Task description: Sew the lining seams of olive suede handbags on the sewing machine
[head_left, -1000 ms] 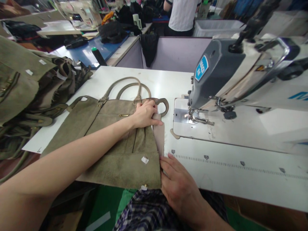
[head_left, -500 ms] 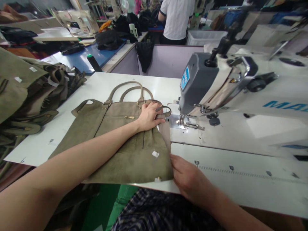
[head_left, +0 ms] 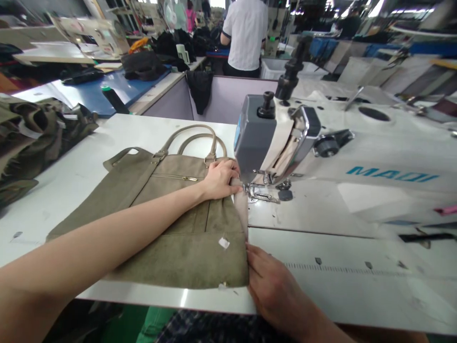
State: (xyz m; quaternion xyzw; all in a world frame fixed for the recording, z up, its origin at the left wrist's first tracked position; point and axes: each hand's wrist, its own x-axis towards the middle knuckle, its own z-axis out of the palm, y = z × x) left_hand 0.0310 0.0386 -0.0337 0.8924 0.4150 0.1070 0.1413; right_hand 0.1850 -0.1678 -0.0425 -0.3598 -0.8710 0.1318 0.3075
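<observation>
An olive suede handbag (head_left: 171, 219) with two tan handles lies flat on the white table (head_left: 71, 171). My left hand (head_left: 221, 178) presses on its upper right edge, fingers closed on the fabric right beside the presser foot (head_left: 259, 193) of the sewing machine (head_left: 321, 157). My right hand (head_left: 274, 286) lies near the front edge of the table. Its fingers are flat against the bag's lower right edge. A pale lining strip (head_left: 243, 214) shows along that edge between the two hands.
A heap of olive bags (head_left: 32, 138) lies at the left. Behind stand a blue table (head_left: 89, 93) with a thread cone (head_left: 112, 97) and dark fabric, a purple partition (head_left: 221, 95), and a person in a white shirt (head_left: 246, 33). A ruler scale (head_left: 357, 271) runs along the machine table.
The bag has been slid to the right, so its right edge now reaches the presser foot. Both hands moved with it. The view has shifted toward the machine.
</observation>
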